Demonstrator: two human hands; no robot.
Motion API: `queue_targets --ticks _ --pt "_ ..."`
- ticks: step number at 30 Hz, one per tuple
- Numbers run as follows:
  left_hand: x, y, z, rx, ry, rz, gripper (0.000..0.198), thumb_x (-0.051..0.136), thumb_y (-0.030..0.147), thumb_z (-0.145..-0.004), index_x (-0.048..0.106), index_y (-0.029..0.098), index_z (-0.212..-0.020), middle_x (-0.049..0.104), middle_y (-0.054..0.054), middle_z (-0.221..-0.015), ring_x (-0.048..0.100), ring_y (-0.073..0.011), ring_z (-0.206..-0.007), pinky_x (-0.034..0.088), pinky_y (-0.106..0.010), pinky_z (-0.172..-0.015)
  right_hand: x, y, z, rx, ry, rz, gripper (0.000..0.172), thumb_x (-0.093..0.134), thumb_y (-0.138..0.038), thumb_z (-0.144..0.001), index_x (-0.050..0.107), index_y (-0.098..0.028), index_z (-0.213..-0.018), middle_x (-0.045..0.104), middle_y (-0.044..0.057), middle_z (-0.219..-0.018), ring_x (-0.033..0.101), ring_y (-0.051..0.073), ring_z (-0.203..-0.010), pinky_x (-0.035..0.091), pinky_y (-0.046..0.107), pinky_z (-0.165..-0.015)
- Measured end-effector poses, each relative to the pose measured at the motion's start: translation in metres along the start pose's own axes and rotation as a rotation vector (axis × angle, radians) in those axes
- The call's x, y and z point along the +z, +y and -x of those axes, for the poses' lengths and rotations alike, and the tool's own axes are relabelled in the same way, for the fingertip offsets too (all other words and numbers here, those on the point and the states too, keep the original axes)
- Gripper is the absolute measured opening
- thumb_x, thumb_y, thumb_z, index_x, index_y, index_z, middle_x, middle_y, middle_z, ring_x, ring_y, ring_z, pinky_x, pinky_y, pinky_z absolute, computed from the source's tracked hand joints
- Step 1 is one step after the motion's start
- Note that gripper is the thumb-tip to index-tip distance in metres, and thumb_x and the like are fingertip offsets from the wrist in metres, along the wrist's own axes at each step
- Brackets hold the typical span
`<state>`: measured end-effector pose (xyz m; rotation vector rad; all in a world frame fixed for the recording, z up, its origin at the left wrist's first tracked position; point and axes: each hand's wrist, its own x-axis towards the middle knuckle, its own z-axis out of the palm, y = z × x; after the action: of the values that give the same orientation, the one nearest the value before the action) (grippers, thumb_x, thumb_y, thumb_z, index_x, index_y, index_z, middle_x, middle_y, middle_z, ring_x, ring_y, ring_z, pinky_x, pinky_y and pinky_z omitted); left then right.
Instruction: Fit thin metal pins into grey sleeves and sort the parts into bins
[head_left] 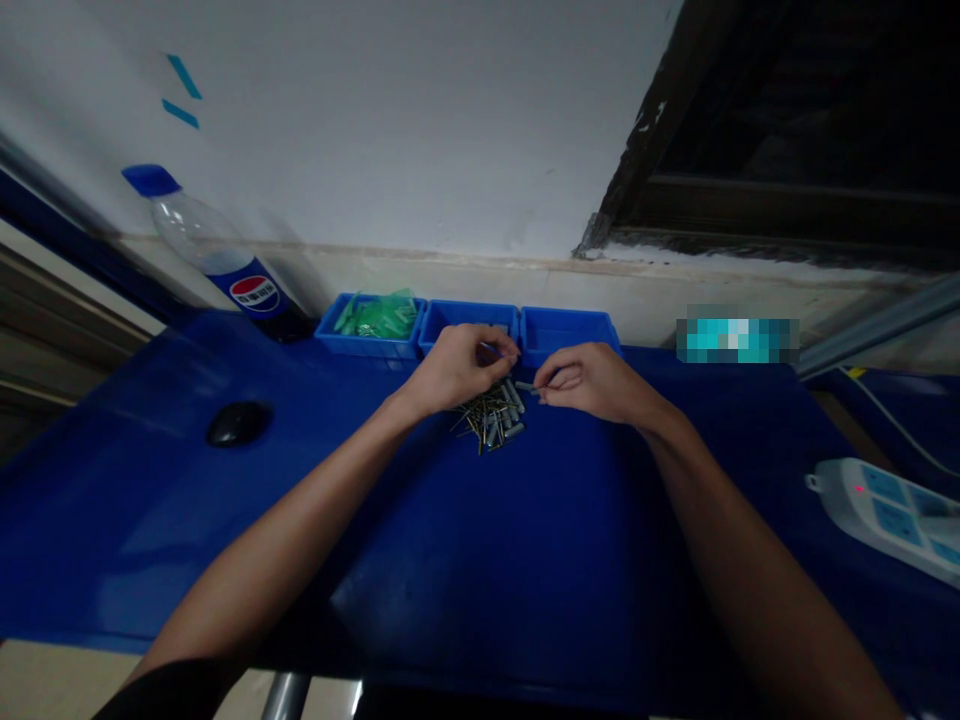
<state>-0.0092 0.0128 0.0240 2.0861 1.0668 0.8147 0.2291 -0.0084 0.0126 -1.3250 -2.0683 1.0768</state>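
A small pile of metal parts [491, 412] lies on the blue tabletop, with thin brass-coloured pins and short grey cylinders mixed together. My left hand [466, 365] is over the back of this pile, thumb and fingertips brought together; whatever may be between them is too small to make out. Just right of the pile, my right hand [585, 382] pinches one grey metal cylinder [526, 386] by its end, and the cylinder points left. Behind my hands stands the middle blue bin [469, 312], its front partly covered by my left hand.
Left of it, a blue bin [330, 340] holds green plastic packets [379, 315]; another blue bin [570, 325] stands to the right. Also on the blue table [480, 580] are a cola bottle [251, 290], a black mouse [238, 424] and a white power strip [892, 510].
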Motion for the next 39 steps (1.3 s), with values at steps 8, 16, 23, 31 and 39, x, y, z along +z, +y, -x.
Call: queue_targets --ticks 8,16,23,31,39 --pt "0.002 -0.002 0.000 0.001 -0.117 0.281 0.024 0.070 0.027 -0.086 0.080 0.015 -0.104 0.083 -0.010 -0.099 0.078 -0.0196 -0.088 0.064 -0.032 -0.082 0.006 -0.006 -0.003 -0.040 0.114 -0.342 0.023 0.087 -0.037 -0.074 0.075 -0.020 -0.084 0.081 0.006 -0.090 0.078 0.023 -0.086 0.063 0.039 -0.083" --pt "-0.003 -0.016 -0.006 -0.071 0.082 0.229 0.018 0.076 0.029 -0.082 0.082 0.014 -0.089 0.083 -0.011 -0.093 0.078 -0.0206 -0.084 0.065 -0.035 -0.085 0.015 0.006 -0.008 -0.016 0.150 -0.171 0.022 0.083 -0.029 -0.079 0.071 -0.019 -0.095 0.078 0.007 -0.095 0.076 0.021 -0.082 0.062 0.036 -0.075" --pt "-0.003 -0.029 -0.009 -0.119 0.280 0.151 0.026 0.074 0.026 -0.086 0.082 0.010 -0.105 0.083 -0.014 -0.107 0.079 -0.0236 -0.100 0.064 -0.040 -0.099 0.024 0.017 -0.010 -0.151 0.000 0.222 0.018 0.075 -0.019 -0.084 0.081 -0.020 -0.101 0.076 0.007 -0.103 0.071 0.018 -0.079 0.057 0.033 -0.073" --pt "0.003 -0.011 -0.005 -0.062 0.172 0.053 0.021 0.067 0.026 -0.089 0.083 0.013 -0.096 0.083 -0.013 -0.106 0.079 -0.0218 -0.097 0.066 -0.034 -0.092 0.025 0.019 -0.012 -0.112 0.027 0.301 0.022 0.068 -0.014 -0.087 0.082 -0.018 -0.104 0.075 0.007 -0.091 0.069 0.018 -0.078 0.056 0.031 -0.072" --pt "0.003 -0.004 -0.002 -0.023 0.141 0.004 0.023 0.066 0.029 -0.089 0.083 0.015 -0.094 0.083 -0.011 -0.101 0.078 -0.0205 -0.090 0.066 -0.032 -0.086 0.023 0.017 -0.010 -0.124 0.039 0.411 0.018 0.068 -0.016 -0.090 0.079 -0.018 -0.103 0.074 0.008 -0.096 0.068 0.018 -0.077 0.053 0.031 -0.072"
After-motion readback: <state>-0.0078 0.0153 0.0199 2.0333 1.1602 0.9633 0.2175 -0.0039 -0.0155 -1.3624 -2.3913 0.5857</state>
